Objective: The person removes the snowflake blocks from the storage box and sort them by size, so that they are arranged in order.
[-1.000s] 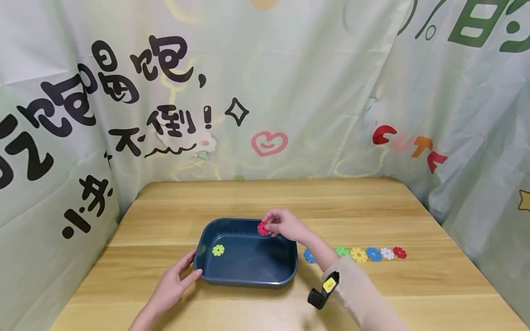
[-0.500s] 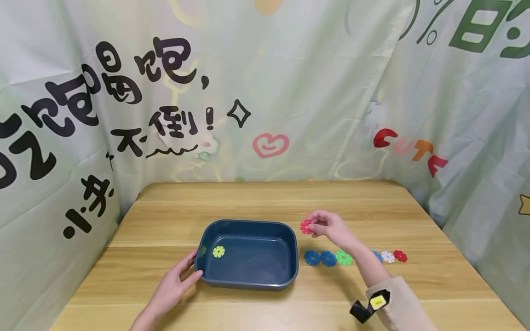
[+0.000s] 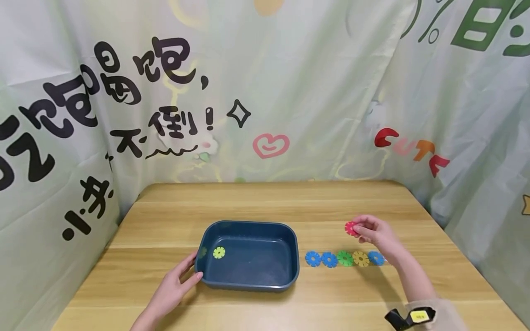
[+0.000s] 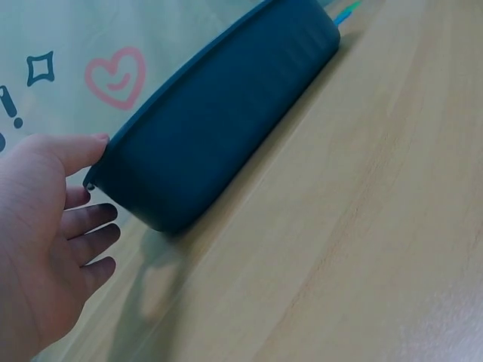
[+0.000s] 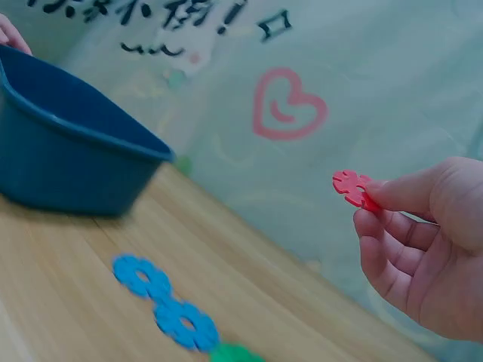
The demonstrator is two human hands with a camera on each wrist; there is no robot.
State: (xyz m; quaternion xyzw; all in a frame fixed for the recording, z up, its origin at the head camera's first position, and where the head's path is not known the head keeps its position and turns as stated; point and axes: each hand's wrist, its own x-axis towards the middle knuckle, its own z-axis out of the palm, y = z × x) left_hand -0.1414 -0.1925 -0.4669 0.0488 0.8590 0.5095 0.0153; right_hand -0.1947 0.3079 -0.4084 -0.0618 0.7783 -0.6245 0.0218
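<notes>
A dark blue plastic basin stands on the table, with one yellow-green snowflake disc in its left part. At its left end, my left hand pinches the rim between thumb and index finger; the other fingers hang loose beside the wall. My right hand pinches a red snowflake disc by its edge, raised above and behind the row of discs. The right wrist view shows that red disc between thumb and index finger.
Right of the basin lies a row of discs: two blue ones, a green one, a yellow one and another blue one. My right forearm covers the row's far end. A printed curtain encloses the wooden table.
My right hand has carried the red disc from over the basin rightward, past the row's middle. The row's white and red end discs are now covered by the arm. My left hand stays on the basin.
</notes>
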